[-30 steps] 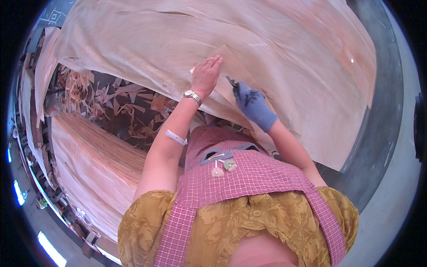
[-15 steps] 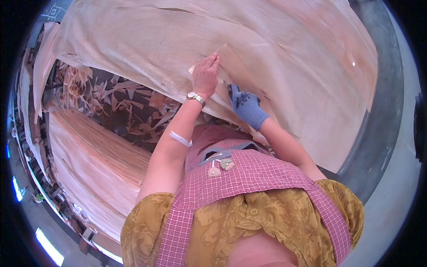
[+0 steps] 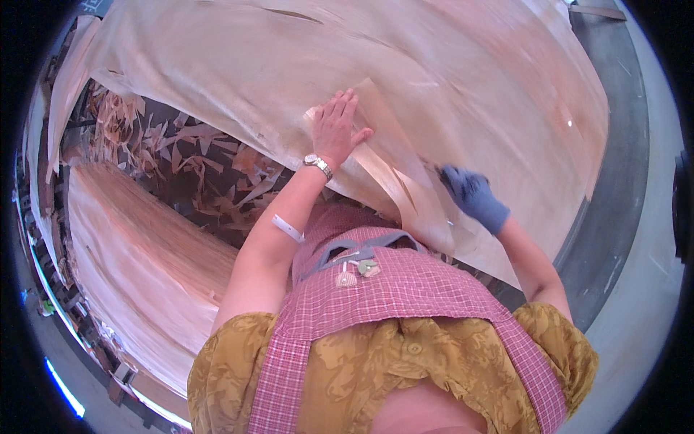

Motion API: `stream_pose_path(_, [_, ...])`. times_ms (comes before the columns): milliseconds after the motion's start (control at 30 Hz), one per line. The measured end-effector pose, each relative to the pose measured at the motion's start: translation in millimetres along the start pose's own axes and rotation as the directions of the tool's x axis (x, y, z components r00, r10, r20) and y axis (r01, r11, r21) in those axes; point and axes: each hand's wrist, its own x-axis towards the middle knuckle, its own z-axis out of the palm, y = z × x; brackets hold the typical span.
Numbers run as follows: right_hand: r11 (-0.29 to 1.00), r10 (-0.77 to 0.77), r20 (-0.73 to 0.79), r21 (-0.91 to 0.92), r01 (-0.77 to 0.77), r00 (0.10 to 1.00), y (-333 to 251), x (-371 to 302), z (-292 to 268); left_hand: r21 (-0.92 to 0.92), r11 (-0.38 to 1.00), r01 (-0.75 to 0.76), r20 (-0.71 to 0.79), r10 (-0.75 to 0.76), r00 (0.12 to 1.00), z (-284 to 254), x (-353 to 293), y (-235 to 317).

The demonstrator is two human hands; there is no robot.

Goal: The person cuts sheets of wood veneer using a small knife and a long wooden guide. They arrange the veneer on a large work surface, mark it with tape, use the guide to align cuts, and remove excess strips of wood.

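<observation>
Apron [image 3: 405, 282]: red-and-white checked cloth, six o'clock (clock centred on the view), right up close to the work, probably so both arms reach in comfortably.
Right hand [image 3: 471, 197]: around three o'clock in a black-smudged blue glove [image 3: 488, 210], fingers curled closed on what looks like a slim dark tool [image 3: 439, 172]. Too blurry to say what kind. Glove's likely splinter protection.
Strip: narrow, pale-tan thin wood veneer [image 3: 390, 145], slanting from twelve o'clock toward four, lying between the hands.
Left hand [image 3: 337, 130]: bare, twelve o'clock, fingers straight, palm down, thumb out. Not gripping; imo it's a paperweight, kept flat so thin stuff doesn't slide or split.
Stack [image 3: 155, 224]: layered pinkish-tan wood sheets, eight to nine o'clock, laid flat, presumably so nothing cracks.
Scraps [image 3: 119, 119]: jagged tan veneer bits, ten o'clock, down in a dark gap, out of the hands' way.
Big sheet [image 3: 499, 94]: wrinkled pinkish-beige veneer, mostly eleven to three, backing the strip.
</observation>
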Motion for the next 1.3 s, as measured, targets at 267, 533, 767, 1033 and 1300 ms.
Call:
stream_pose_path(267, [0.964,-0.179,-0.086,-0.216,0.157,0.98,-63.7,184.9,7.8,-0.077,0.992,0.102,0.037,-0.099,0.994,-3.7,2.8,8.4])
stream_pose_path(533, [0.998,-0.008,-0.047,-0.062,0.005,0.999,-33.9,140.7,15.8,-0.043,0.996,0.078,0.15,-0.07,0.986,-2.2,1.1,6.2])
stream_pose_path(767, [0.93,0.359,-0.009,-0.083,-0.359,0.933,-45.2,29.4,68.1,0.067,0.997,0.049,0.144,-0.058,0.988,-2.1,2.4,11.5])
stream_pose_path(1033, [0.796,0.604,0.08,-0.015,-0.605,0.793,-76.7,-53.0,108.6,0.07,0.997,0.021,0.135,-0.031,0.99,0.6,4.2,11.4])
stream_pose_path(1300, [0.842,0.534,-0.375,0.153,-0.517,0.758,-86.9,-50.1,102.3,0.091,0.995,0.034,0.158,-0.049,0.986,-1.9,5.5,14.4])
